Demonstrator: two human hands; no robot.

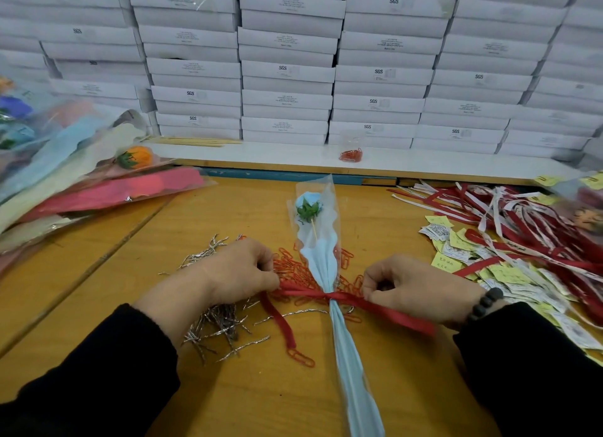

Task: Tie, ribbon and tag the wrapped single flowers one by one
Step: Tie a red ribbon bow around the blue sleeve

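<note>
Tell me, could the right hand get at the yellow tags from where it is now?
Probably yes. The right hand is pinching the red ribbon on the wrapped flower, but the yellow tags lie just beside it, with nothing between. It must let go first.

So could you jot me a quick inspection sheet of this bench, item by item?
Surface: orange wooden table, seam lines at left.
Job's things: blue wrapped flower lying lengthwise; red ribbon knotted round its gathered stem.
Clutter: silver twist ties, red paper clips, spare ribbons and paper tags at right, wrapped flowers piled at left.
Grippers: left hand and right hand each pinch a ribbon end.
Cables: nothing seen.
Surroundings: stacked white boxes behind; bag of clips on the white ledge.
</note>
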